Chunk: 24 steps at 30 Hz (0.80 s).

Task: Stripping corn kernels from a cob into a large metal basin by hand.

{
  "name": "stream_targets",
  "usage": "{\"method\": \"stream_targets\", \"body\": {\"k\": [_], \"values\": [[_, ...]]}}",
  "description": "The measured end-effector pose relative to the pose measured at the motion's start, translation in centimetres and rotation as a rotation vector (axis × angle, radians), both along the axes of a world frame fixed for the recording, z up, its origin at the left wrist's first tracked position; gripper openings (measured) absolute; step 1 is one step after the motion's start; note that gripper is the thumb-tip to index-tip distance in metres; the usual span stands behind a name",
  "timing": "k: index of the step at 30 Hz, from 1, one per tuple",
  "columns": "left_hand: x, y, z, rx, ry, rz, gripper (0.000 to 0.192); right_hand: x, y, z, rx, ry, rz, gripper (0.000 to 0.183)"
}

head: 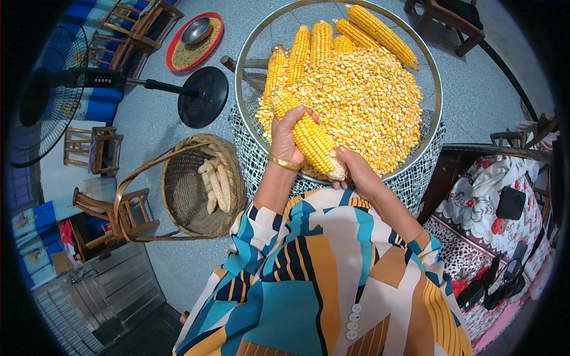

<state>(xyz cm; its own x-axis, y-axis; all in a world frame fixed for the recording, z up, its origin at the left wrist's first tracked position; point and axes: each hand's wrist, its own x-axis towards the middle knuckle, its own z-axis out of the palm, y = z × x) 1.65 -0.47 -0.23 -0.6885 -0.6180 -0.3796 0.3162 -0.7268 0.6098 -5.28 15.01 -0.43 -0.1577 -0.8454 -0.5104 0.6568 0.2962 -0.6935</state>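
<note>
An ear of dried yellow corn (307,133) lies slantwise between my hands, over the near edge of a round metal-rimmed mesh sieve (438,95). My left hand (288,133), with a gold bangle at the wrist, wraps the ear's middle, thumb on top. My right hand (356,171) grips the near end, where the kernels are gone and pale cob shows. Loose corn kernels (369,102) heap up inside the sieve. Several whole ears (321,42) rest along its far side, some partly hidden by kernels.
To the left, a wicker basket (178,196) with a tall handle holds several bare corncobs (216,184). Behind it stand a pedestal fan (202,95) and a red tray (169,55) of grain with a metal bowl (196,31). At right, a cloth-covered surface (472,222) bears dark devices.
</note>
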Motion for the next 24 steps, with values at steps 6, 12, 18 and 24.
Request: {"method": "stream_targets", "body": {"k": [6, 12, 18, 24], "values": [[-0.3, 0.7, 0.8, -0.146, -0.084, -0.021, 0.016, 0.6, -0.4, 0.8, 0.041, 0.168, 0.049, 0.034], [0.2, -0.2, -0.1, 0.077, -0.033, -0.025, 0.013, 0.8, -0.4, -0.5, -0.069, 0.244, -0.022, 0.032], [0.1, -0.3, 0.0, 0.019, -0.044, -0.018, 0.016, 0.1, -0.1, -0.1, 0.061, 0.048, -0.04, 0.035], [0.0, 0.0, 0.4, -0.044, -0.064, -0.027, 0.02, 0.9, -0.7, 0.1, 0.003, 0.214, -0.025, 0.036]]}}
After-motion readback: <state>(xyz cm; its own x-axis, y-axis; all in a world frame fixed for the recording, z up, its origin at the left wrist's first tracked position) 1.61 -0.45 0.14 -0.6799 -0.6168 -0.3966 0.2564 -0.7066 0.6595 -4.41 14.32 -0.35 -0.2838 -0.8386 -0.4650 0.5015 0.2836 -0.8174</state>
